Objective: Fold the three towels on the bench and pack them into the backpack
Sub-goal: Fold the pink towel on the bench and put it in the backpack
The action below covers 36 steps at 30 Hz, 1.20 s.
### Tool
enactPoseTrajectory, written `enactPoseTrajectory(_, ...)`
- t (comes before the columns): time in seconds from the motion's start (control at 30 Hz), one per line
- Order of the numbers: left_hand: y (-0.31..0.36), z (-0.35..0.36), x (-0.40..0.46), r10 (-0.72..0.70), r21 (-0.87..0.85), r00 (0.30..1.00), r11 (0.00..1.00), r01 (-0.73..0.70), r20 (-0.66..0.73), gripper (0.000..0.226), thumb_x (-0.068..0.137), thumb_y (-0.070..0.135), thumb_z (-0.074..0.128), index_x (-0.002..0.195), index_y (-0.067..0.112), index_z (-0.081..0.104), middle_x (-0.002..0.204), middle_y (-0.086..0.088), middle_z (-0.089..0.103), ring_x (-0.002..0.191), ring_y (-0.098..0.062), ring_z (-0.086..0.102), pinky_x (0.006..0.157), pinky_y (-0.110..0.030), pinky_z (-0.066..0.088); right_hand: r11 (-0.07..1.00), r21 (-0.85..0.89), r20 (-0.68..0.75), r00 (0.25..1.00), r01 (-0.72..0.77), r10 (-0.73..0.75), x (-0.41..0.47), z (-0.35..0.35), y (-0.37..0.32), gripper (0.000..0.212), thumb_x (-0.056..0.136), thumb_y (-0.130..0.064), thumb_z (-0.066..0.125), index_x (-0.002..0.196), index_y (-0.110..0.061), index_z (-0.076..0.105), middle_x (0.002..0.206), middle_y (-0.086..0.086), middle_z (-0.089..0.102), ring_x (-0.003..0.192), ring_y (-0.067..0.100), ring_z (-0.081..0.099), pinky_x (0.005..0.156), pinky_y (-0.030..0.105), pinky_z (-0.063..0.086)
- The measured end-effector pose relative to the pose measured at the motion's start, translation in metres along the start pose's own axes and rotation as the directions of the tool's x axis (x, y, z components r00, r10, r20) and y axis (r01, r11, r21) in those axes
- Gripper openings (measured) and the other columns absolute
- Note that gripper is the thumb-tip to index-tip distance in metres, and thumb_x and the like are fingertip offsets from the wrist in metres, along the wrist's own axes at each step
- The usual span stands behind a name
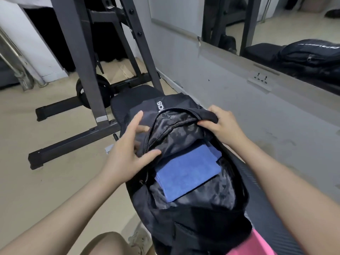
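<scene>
A black backpack (193,218) lies open on the black padded bench (257,181), its main compartment unzipped wide. Inside it lie folded blue towels (187,172), one flat on top and another edge showing behind it at the upper right. My left hand (127,150) rests with spread, straight fingers on the left flap of the opening, thumb on the lining. My right hand (222,124) grips the top rim of the bag's flap near the zipper, fingers curled over the fabric.
A dark steel weight rack (79,70) with a plate (95,91) stands on the floor to the left. A grey wall with a mirror (276,24) and a socket (260,78) runs along the right. My knee and pink shorts (253,245) show at the bottom.
</scene>
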State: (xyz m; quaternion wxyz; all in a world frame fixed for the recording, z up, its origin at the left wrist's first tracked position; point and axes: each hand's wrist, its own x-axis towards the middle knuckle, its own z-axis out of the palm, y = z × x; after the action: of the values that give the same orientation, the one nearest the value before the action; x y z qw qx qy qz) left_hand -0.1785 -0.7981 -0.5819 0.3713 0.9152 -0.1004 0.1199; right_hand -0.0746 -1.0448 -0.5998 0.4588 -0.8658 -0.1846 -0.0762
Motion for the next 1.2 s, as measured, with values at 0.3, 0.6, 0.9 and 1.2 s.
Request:
enactPoseTrajectory(0.3, -0.039, 0.005, 0.005, 0.145, 0.254, 0.985, 0.953, -0.165, 0.094, 0.055, 0.085, 0.050, 0.028, 0.128, 0.069, -0.002, 0.099, -0.008, 0.056, 0.081, -0.037, 0.060, 0.071, -0.043, 0.052, 0.958, -0.205, -0.017, 0.979, -0.203, 0.204, 0.038, 0.012, -0.010, 0.041, 0.082, -0.045, 0.063, 0.082, -0.009, 0.045, 0.067, -0.001, 0.048, 0.064, 0.016, 0.046, 0.051, 0.026, 0.031)
enactPoseTrajectory(0.6, -0.070, 0.047, 0.046, -0.352, 0.421, 0.871, 0.887, 0.192, 0.344, 0.052, 0.099, 0.015, 0.024, 0.144, 0.040, 0.018, 0.094, -0.009, 0.046, 0.093, -0.030, 0.050, 0.072, -0.029, 0.034, 0.665, -0.620, 0.417, 0.893, 0.417, -0.170, 0.033, 0.038, 0.020, 0.064, 0.093, -0.049, 0.034, 0.146, -0.014, 0.025, 0.156, 0.013, 0.016, 0.139, 0.034, 0.027, 0.110, 0.044, 0.027)
enactPoseTrajectory(0.9, -0.069, 0.056, 0.056, 0.203, 0.619, 0.904, 0.671, -0.409, 0.377, 0.052, 0.077, 0.030, 0.031, 0.097, 0.001, 0.069, 0.135, -0.017, 0.050, 0.122, -0.033, 0.047, 0.106, -0.039, 0.024, 0.589, -0.691, 0.591, 0.796, 0.419, 0.127, 0.048, 0.036, 0.025, 0.111, 0.053, -0.086, 0.010, 0.148, -0.029, 0.011, 0.158, -0.006, -0.002, 0.146, 0.016, -0.007, 0.116, 0.040, 0.009)
enactPoseTrajectory(1.2, -0.040, 0.067, 0.060, -0.111, 0.584, 0.787, 0.734, -0.346, 0.606, 0.068, 0.086, 0.069, 0.013, 0.145, 0.039, -0.004, 0.156, -0.015, 0.008, 0.142, -0.029, 0.015, 0.117, -0.034, 0.007, 0.741, -0.663, 0.444, 0.853, 0.107, 0.273, 0.039, 0.040, 0.022, 0.071, 0.083, -0.066, 0.045, 0.144, -0.044, 0.016, 0.157, -0.004, -0.013, 0.145, 0.020, -0.013, 0.117, 0.045, 0.003)
